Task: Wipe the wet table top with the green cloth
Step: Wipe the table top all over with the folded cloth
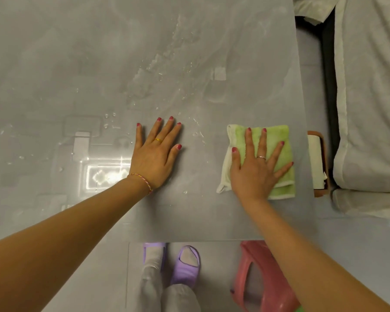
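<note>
The glossy grey table top (99,75) fills most of the view, with water drops and smears (158,70) across its middle and far part. A folded green cloth (277,140) with a white edge lies flat near the table's right edge. My right hand (254,170) presses on it with fingers spread and straight. My left hand (155,154) rests flat on the bare table to the left of the cloth, fingers straight, holding nothing.
A small brown box with a white roll (316,163) sits just past the table's right edge. Pale bedding (369,97) lies further right. Below the near edge are a pink plastic stool (254,278) and my feet in purple slippers (185,266).
</note>
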